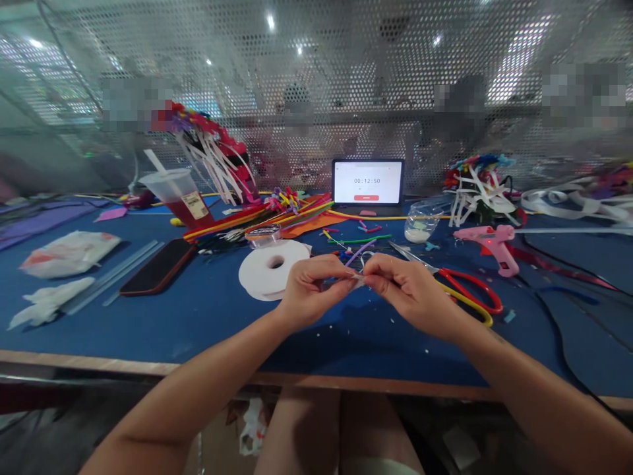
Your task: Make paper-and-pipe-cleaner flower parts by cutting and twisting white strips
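My left hand (pixel 316 288) and my right hand (pixel 408 290) meet fingertip to fingertip above the middle of the table. Both are closed in a pinch on a small strip of white ribbon (pixel 360 280), mostly covered by the fingers. Just left of my left hand lies a white ribbon spool (pixel 257 272), partly behind that hand. Scissors (pixel 469 290) with red and yellow handles lie behind and beside my right hand. Short pieces of pipe cleaner, among them a purple one (pixel 362 251), are scattered beyond my fingers.
A pink glue gun (pixel 494 244) rests at the right, its cable near a black cord. Bundled pipe cleaners (pixel 267 218), a drink cup (pixel 180 198) and a phone (pixel 158 267) lie left. A tablet (pixel 367 183) with a timer and a clear plastic cup (pixel 420 223) stand behind.
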The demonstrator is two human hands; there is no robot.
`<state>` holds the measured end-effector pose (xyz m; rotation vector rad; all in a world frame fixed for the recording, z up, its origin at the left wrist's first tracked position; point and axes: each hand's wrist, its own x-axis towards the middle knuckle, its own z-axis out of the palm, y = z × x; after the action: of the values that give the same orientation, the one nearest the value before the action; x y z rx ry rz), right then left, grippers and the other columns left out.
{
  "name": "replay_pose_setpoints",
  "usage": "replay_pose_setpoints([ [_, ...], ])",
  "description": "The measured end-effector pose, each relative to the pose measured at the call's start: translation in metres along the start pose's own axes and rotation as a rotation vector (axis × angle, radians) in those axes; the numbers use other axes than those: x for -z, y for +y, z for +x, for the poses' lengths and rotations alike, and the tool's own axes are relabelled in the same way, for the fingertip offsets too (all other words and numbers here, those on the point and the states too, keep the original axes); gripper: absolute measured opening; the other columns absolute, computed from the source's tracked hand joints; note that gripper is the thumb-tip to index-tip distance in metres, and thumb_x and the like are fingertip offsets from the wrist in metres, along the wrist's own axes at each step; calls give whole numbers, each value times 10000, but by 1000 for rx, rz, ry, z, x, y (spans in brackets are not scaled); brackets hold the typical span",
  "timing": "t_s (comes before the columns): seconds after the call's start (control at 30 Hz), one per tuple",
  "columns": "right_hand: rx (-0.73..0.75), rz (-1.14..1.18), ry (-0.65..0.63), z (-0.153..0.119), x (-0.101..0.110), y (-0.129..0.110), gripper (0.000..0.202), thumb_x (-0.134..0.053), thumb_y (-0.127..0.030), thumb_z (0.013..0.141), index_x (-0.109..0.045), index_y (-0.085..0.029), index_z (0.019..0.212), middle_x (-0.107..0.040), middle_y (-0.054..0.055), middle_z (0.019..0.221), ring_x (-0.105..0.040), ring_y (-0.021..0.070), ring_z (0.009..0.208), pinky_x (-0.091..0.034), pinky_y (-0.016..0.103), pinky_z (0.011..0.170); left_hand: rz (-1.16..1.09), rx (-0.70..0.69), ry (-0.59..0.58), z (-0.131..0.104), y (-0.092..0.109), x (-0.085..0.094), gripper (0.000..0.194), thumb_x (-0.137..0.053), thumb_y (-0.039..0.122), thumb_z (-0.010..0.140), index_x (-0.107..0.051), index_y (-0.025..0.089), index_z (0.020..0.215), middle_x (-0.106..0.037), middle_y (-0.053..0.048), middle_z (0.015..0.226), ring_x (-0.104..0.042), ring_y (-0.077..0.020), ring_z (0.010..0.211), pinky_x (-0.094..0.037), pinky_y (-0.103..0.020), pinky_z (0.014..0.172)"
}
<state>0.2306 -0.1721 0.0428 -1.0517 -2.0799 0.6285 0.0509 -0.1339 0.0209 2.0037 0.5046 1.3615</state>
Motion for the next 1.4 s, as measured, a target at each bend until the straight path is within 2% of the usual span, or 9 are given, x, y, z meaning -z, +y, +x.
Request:
replay_pose_setpoints([
  [0.2,-44,385,-20,1,-4,8,175,-463,-330,869,-491,-193,764,-374,-59,576,-341,65,497,-279,207,474,-23,-6,-9,2,-1,1,59,-657,181,707,-707,192,737,-663,-38,643,-550,-107,575,-441,-240,533],
  [0.4,-62,527,-92,0,-3,6,187,-484,-342,859,-494,-183,762,-387,-75,522,-357,53,456,-275,201,453,8,-38,18,2,-2,-1,20,-667,179,705,-685,177,695,-676,-40,653,-569,-108,586,-450,-237,558],
  [0.87,-231,577,-486,2,5,-2,235,-455,-380,868,-496,-157,808,-498,-75,436,-449,65,432,-345,220,544,357,-500,31,0,0,5,147,-579,116,771,-682,221,779,-704,-11,721,-626,-134,712,-503,-268,664],
  [0.97,-247,558,-473,2,4,-4,225,-465,-387,863,-482,-163,855,-514,-76,441,-455,74,445,-350,224,555,515,-581,57,1,-2,11,110,-614,181,759,-685,262,781,-713,13,754,-604,-154,799,-490,-286,705],
  [1.07,-268,495,-378,1,3,-7,227,-480,-394,854,-434,-184,781,-521,-70,441,-446,73,437,-343,217,530,559,-459,174,4,-8,15,121,-677,217,706,-677,263,818,-705,3,834,-582,-176,868,-458,-334,807],
  [1.17,-272,394,-306,-1,4,-9,216,-471,-376,859,-428,-188,760,-524,-63,447,-456,75,441,-344,210,515,350,-135,356,9,-16,16,250,-698,303,685,-641,219,914,-666,-36,908,-573,-170,854,-452,-327,787],
  [1.27,-258,294,-271,-1,3,-10,179,-467,-355,859,-478,-180,820,-518,-61,457,-473,82,445,-340,208,493,-59,162,142,10,-18,13,309,-537,449,793,-637,168,875,-643,-56,797,-574,-141,712,-459,-277,646],
  [1.33,-253,247,-268,0,2,-9,146,-459,-324,861,-493,-182,854,-516,-61,467,-480,86,437,-328,207,470,-185,226,-38,8,-13,9,336,-587,465,750,-644,156,868,-642,-57,772,-578,-143,703,-459,-269,638],
  [1.4,-238,180,-260,0,-1,-8,110,-460,-287,855,-493,-186,825,-528,-55,477,-496,90,446,-331,209,473,-142,192,-69,7,-7,6,256,-701,359,672,-653,162,828,-643,-42,769,-576,-138,719,-457,-261,659],
])
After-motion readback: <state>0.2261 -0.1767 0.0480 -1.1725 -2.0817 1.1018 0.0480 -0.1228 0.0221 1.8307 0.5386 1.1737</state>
